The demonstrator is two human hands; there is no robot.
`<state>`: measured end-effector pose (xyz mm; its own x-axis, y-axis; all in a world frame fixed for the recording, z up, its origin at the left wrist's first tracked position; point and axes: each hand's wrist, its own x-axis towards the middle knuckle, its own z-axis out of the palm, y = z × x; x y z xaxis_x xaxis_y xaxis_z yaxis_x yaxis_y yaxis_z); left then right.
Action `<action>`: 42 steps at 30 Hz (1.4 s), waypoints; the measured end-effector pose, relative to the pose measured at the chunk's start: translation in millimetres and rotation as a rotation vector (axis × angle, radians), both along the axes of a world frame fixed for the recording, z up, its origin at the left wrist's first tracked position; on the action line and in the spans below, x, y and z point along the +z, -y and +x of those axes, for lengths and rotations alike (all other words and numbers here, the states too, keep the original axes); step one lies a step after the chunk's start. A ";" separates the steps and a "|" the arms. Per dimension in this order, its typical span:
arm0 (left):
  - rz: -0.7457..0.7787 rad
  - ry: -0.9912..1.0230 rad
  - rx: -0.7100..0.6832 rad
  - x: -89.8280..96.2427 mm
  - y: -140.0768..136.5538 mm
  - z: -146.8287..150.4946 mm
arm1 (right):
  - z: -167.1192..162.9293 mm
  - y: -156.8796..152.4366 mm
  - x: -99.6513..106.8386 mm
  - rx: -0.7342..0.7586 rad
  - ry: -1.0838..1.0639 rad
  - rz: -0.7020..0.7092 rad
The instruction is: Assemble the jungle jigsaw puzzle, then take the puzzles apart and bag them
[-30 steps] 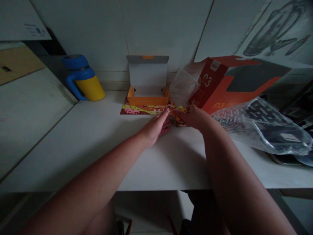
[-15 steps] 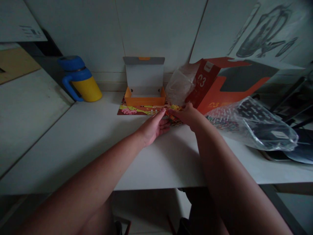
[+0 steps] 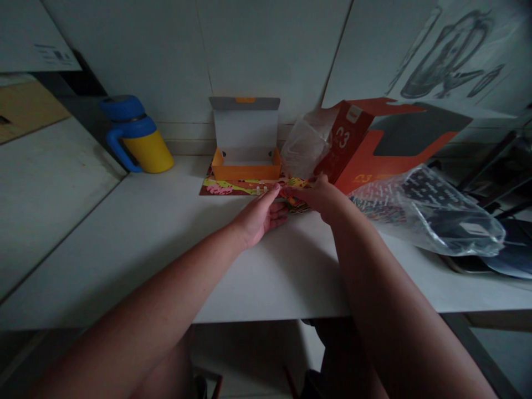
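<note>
Left hand (image 3: 256, 220) cupped, thumb apart from its curled fingers, right hand (image 3: 322, 198) clamped on a colourful stack (image 3: 298, 209) just beside it, orange box (image 3: 246, 172) beyond both.

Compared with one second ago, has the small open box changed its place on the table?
No. Against the wall behind it, the small open box stands in the same place; the whole view has only shifted slightly.

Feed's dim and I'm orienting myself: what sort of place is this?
Perhaps a home desk or counter: a white tabletop, a blue and yellow jug, a small open orange box.
</note>
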<state>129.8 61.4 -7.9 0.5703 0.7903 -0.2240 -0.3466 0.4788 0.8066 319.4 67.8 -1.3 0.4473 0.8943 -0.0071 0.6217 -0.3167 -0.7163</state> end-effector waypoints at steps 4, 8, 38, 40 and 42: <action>0.001 -0.003 -0.006 -1.3 -0.5 0.4 | -2.8 2.0 7.8 -0.028 -0.065 -0.067; -0.001 -0.016 -0.014 0.2 -0.7 0.1 | -5.2 3.3 13.4 -0.015 -0.127 -0.117; 0.075 -0.009 0.041 -3.7 -2.0 0.9 | -11.7 10.5 15.8 0.193 0.010 0.065; 0.094 0.005 0.065 -1.6 -3.4 -0.8 | -10.9 13.7 21.8 0.244 0.054 0.167; 0.122 0.031 0.112 1.3 -5.8 -3.5 | -11.4 17.3 29.6 0.303 0.041 0.285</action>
<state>126.3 67.2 -6.6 0.4826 0.8693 -0.1064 -0.4179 0.3353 0.8443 308.0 50.5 28.3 0.1584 0.9493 0.2717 0.6864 0.0919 -0.7214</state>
